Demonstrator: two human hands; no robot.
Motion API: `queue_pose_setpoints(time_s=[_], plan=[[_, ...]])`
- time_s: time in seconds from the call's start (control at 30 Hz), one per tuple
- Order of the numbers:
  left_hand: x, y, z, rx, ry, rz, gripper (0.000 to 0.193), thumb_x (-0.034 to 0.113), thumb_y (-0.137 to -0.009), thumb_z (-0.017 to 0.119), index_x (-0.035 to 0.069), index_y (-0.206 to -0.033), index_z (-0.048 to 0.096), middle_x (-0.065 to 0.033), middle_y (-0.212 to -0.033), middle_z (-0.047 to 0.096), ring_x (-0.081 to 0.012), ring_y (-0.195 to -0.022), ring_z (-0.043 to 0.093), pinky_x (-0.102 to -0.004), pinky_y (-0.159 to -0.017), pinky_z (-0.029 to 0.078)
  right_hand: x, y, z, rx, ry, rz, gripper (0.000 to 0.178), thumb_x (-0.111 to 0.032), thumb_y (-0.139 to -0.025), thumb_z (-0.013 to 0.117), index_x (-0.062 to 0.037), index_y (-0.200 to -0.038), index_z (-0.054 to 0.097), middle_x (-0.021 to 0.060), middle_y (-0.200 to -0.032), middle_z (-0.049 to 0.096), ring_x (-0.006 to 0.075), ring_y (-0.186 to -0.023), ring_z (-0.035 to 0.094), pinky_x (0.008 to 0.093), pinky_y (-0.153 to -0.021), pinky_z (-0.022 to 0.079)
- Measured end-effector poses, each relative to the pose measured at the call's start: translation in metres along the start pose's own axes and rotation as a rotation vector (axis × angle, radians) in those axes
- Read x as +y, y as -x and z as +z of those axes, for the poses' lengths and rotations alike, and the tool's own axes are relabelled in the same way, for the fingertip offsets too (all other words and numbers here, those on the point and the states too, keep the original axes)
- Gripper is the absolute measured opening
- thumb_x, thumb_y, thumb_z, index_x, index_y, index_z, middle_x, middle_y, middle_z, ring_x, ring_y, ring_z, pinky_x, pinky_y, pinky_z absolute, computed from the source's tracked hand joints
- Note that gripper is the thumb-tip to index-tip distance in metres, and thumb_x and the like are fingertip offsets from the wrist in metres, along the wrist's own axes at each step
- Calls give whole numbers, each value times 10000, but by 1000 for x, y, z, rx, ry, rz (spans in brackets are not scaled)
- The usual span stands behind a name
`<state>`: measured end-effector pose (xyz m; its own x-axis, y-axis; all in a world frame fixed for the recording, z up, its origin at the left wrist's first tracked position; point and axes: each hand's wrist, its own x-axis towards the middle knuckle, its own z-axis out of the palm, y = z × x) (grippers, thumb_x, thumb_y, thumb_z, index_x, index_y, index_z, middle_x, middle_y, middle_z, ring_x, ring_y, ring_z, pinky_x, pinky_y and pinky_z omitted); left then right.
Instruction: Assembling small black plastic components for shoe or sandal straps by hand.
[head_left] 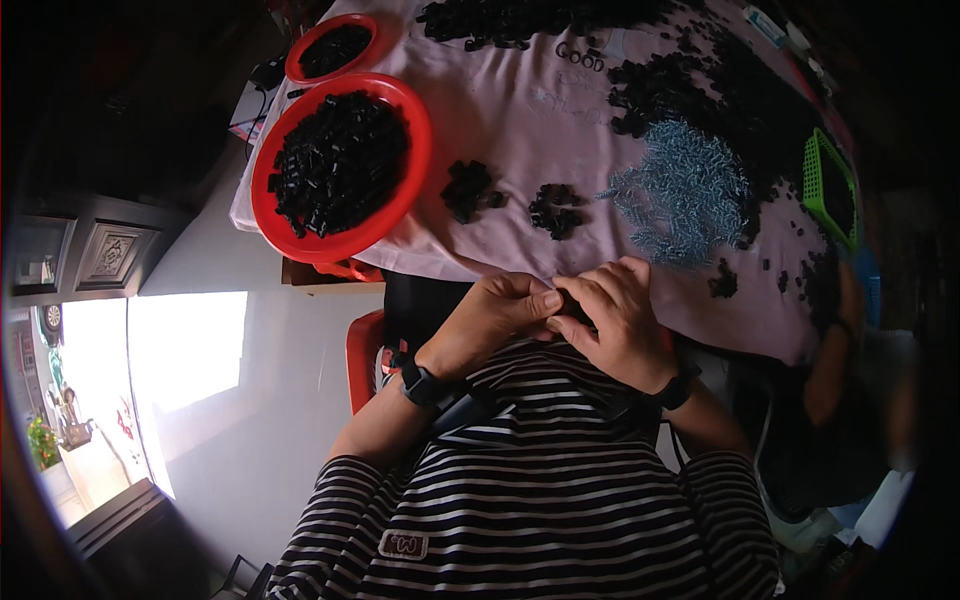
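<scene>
Together, our two hands meet just past the near edge of the counter (pixel 525 115), close to our striped shirt (pixel 540 470). The left hand (pixel 505 312) and the right hand (pixel 612 318) both close their thumbs and fingertips on a small dark piece (pixel 577 308) between them; the fingers hide most of it, so we cannot tell its shape. Ahead of them, on the pink cloth, we see a small black cluster (pixel 555 212) and, left of it, another black pile (pixel 465 190). A heap of bluish screws (pixel 690 190) spreads to the right, before a broad mass of black parts (pixel 660 90). A red basin (pixel 421 150) filled with black pieces stands at the left, and a green basket (pixel 814 190) at the far right.
</scene>
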<state>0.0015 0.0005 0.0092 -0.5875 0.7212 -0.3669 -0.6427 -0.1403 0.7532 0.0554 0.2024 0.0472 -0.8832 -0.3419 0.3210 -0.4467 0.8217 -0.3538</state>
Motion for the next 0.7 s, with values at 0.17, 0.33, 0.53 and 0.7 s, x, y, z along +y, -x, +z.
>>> queue_pose_setpoints(time_s=[0.17, 0.33, 0.53, 0.7], plan=[[1, -1, -4, 83, 134, 41, 231, 221, -985, 701, 24, -1105, 685, -75, -937, 731, -167, -870, 725, -289, -795, 592, 58, 32, -18, -14, 223, 415, 695, -273, -896, 762, 10, -1457, 467, 156, -1161, 567, 329, -1029, 598, 429, -873, 496], [4, -6, -4, 76, 90, -24, 222, 213, -983, 709, 33, -1102, 657, -60, -989, 713, -154, -895, 707, -286, -821, 580, 82, 53, -12, -53, 393, 525, 577, -190, -924, 726, -11, -1425, 504, 177, -1185, 550, 360, -993, 624, 424, -843, 523], [8, -6, 4, 38, 20, -2, 281, 227, -1006, 677, 14, -1187, 645, -39, -953, 685, -141, -890, 693, -280, -814, 573, 103, 28, 5, 134, 102, 450, 295, -121, -948, 680, -16, -1220, 635, 161, -1100, 592, 358, -918, 651, 408, -790, 537], [6, -4, -8, 3, 83, 89, 383, 279, -1018, 651, 1, -1280, 618, -31, -940, 668, -120, -859, 661, -278, -813, 564, 124, 4, 2, 162, -459, 662, 146, -83, -973, 666, 0, -1090, 695, 55, -926, 669, 138, -724, 649, 270, -603, 497]])
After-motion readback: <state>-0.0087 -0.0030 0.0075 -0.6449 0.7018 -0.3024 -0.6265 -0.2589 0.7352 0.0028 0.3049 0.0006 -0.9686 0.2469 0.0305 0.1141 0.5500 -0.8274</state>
